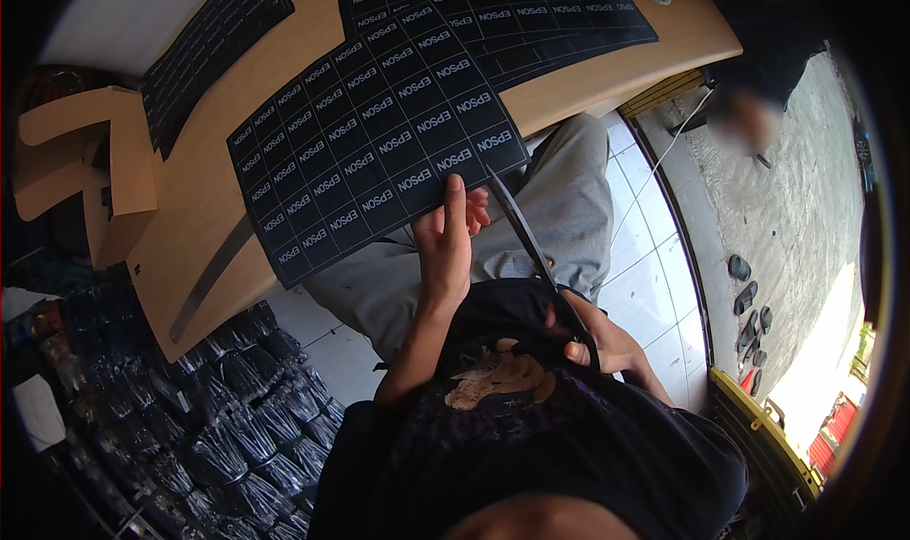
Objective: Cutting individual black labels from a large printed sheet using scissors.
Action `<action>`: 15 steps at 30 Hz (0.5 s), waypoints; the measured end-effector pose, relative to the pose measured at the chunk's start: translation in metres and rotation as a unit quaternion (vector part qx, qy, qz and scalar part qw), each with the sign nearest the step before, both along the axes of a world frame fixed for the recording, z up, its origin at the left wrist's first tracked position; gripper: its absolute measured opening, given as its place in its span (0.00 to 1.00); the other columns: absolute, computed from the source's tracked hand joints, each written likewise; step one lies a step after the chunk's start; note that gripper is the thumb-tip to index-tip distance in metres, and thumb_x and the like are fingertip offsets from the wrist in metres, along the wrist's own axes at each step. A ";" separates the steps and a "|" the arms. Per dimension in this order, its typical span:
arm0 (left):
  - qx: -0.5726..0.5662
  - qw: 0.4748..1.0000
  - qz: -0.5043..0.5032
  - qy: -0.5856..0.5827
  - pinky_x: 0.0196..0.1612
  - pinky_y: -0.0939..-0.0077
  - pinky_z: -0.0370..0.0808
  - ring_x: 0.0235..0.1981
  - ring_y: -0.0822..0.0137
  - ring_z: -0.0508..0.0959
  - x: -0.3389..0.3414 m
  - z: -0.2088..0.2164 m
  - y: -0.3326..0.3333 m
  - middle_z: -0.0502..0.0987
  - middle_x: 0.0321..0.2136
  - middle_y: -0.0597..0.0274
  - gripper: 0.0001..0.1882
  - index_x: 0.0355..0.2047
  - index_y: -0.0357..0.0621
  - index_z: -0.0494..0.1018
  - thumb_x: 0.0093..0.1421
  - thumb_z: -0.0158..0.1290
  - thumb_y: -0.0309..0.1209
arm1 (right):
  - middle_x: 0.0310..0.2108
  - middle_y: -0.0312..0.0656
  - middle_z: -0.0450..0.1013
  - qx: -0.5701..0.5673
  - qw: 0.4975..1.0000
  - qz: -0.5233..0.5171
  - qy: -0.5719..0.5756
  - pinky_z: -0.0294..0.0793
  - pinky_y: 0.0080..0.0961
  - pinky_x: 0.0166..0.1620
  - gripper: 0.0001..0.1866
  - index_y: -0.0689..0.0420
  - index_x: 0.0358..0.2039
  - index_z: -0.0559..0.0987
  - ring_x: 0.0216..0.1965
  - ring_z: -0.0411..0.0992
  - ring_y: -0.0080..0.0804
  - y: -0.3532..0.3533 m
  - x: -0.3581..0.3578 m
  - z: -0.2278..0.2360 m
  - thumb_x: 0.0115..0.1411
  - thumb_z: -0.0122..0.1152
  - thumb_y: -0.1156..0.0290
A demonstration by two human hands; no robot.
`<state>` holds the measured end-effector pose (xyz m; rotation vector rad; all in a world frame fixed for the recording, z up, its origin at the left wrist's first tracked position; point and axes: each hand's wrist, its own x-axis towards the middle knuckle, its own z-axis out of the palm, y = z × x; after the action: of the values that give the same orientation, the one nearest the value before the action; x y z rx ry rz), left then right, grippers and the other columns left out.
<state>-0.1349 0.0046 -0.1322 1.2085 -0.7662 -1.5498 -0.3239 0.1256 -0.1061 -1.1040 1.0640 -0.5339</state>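
Observation:
A large black sheet (374,137), printed with a grid of white-lettered labels, is tilted over the near edge of the desk. My left hand (445,246) grips its near edge, thumb on top and the other fingers mostly hidden underneath. In my right hand (602,341) is a pair of long scissors (526,232), its handles wrapped by my fingers close to my shirt. The blade tips meet the sheet's near edge by its right corner, just right of my left thumb. Whether the blades are parted is hard to make out.
More black printed sheets (578,28) lie stacked on the wooden desk (213,241), with another sheet (213,52) at far left. An open cardboard box (133,161) stands beside it. Plastic-wrapped bundles (251,426) cover the lower left. Footwear (747,298) and another person (758,104) are at right.

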 end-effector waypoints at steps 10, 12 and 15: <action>-0.104 0.992 -0.006 -0.068 0.27 0.83 0.64 0.22 0.78 0.69 -0.011 0.004 0.015 0.73 0.23 0.66 0.14 0.28 0.42 0.70 0.63 0.47 0.39 | 0.26 0.37 0.63 0.005 0.999 -0.031 -0.040 0.63 0.25 0.36 0.40 0.62 0.37 0.67 0.30 0.63 0.26 -0.012 0.011 -0.002 0.47 0.54 0.32; -0.082 0.995 -0.001 -0.049 0.27 0.83 0.65 0.23 0.77 0.70 -0.008 0.000 0.013 0.73 0.24 0.65 0.11 0.29 0.40 0.70 0.62 0.48 0.36 | 0.25 0.36 0.62 0.003 0.998 -0.031 -0.047 0.63 0.23 0.35 0.40 0.62 0.37 0.66 0.30 0.63 0.25 -0.013 0.012 -0.004 0.47 0.54 0.32; -0.047 0.998 0.019 -0.033 0.26 0.83 0.66 0.24 0.77 0.71 -0.012 0.005 0.009 0.73 0.24 0.65 0.09 0.31 0.37 0.70 0.61 0.49 0.32 | 0.25 0.35 0.62 -0.011 0.997 -0.048 -0.053 0.63 0.23 0.35 0.40 0.62 0.37 0.66 0.29 0.62 0.24 -0.011 0.016 -0.009 0.47 0.54 0.32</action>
<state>-0.1470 0.0137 -0.1270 1.2020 -0.8452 -1.4334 -0.3083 0.1144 -0.1147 -1.0363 1.0247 -0.6748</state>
